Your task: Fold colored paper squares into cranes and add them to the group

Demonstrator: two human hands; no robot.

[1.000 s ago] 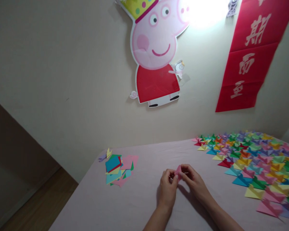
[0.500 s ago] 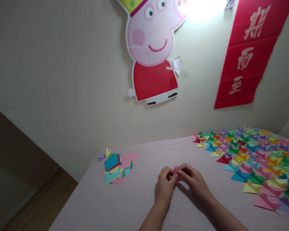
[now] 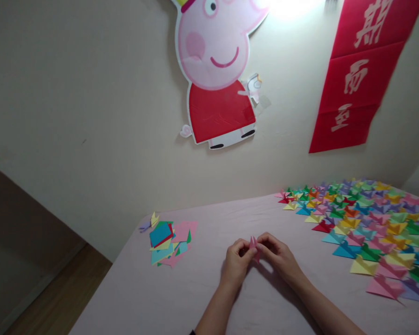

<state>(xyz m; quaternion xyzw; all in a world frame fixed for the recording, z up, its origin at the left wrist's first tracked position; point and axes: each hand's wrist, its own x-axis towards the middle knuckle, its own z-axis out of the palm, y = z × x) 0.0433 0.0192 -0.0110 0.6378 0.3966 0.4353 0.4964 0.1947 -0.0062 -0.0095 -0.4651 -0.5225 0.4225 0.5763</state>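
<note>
Between my two hands is a small pink folded paper (image 3: pixel 253 243), with two narrow points sticking up. My left hand (image 3: pixel 238 261) pinches it from the left with thumb and forefinger. On the other side my right hand (image 3: pixel 278 254) grips it, also by thumb and fingertips. Its lower part shows just under my thumbs. The fingers cover some of the folds. Both hands are just over the pale pink tabletop (image 3: pixel 209 298), casting shadows on it.
Rows of colourful folded paper cranes (image 3: pixel 363 232) cover the table's right side. A pile of loose coloured paper squares (image 3: pixel 162 235) lies left, beside a yellow folded piece (image 3: pixel 155 219) and a purple one (image 3: pixel 145 226). Behind stands a wall with a pig cutout (image 3: pixel 219 111) and red banner (image 3: pixel 351 79).
The view has tilted slightly downward. More of the pink paper and its two points shows above my fingers; both hands keep their pinch on it.
</note>
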